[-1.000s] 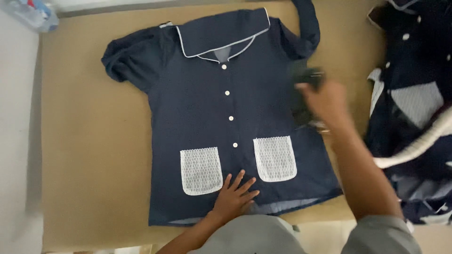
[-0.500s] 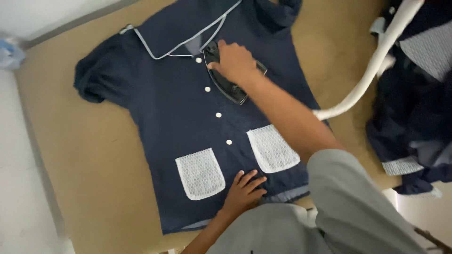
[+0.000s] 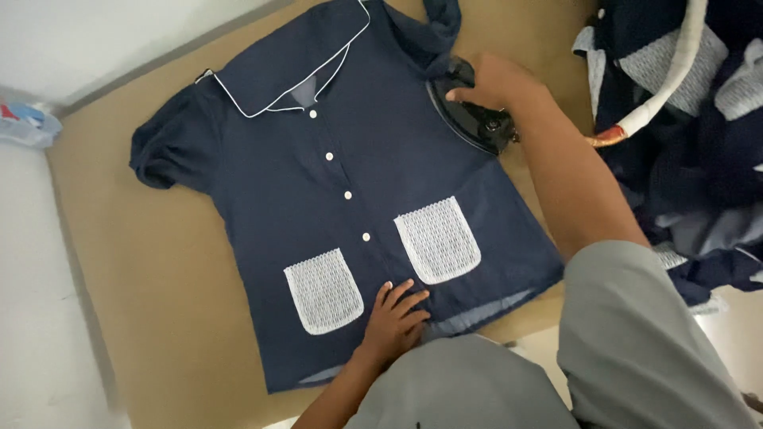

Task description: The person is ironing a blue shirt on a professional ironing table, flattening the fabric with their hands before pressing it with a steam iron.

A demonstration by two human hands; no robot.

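Right hand (image 3: 497, 79) grips the iron (image 3: 469, 119) on the blouse (image 3: 358, 199) near the board's (image 3: 159, 318) far edge; left hand (image 3: 396, 322), fingers flat, pins the hem. Body lies smooth; sleeves remain bunched.

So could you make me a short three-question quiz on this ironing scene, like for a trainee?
1. True or false: the right hand grips a black iron near the blouse's sleeve.
2. Where does the left hand rest? A) on the collar B) flat on the hem between the two white lace pockets C) on the pile of clothes
3. Fill in: the blouse lies on a ____-coloured board.

Key: 1 true. 2 B. 3 tan.
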